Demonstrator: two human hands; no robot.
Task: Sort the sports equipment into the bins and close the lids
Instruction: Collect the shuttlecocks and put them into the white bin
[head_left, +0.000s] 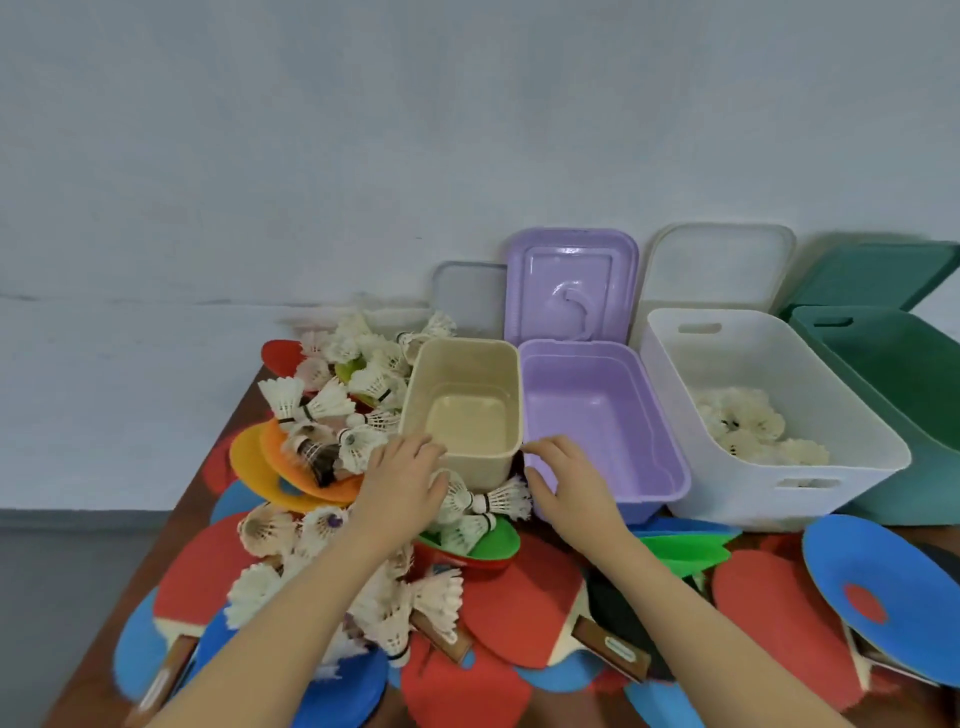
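1. Four bins sit in a row at the back of the desk (171, 525): a beige bin (462, 410), a purple bin (597, 426), a white bin (769, 415) and a green bin (893, 395). All of them are open.
2. Lids lean on the wall behind them: a purple lid (571, 283), a white lid (719, 265), a green lid (878, 275), and a pale one (470, 296) behind the beige bin.
3. The left hand (402, 483) rests at the beige bin's near left corner, fingers loosely curled on the rim (can't tell if it's really gripping).
4. The right hand (563, 480) touches the purple bin's near left corner, fingers spread and relaxed, pinching nothing.
5. Shuttlecocks (332, 395) are heaped left of the beige bin and in front of it; a few more (748, 426) lie in the white bin.
6. Red paddles (524, 608) and blue paddles (883, 592) cover the front of the desk.
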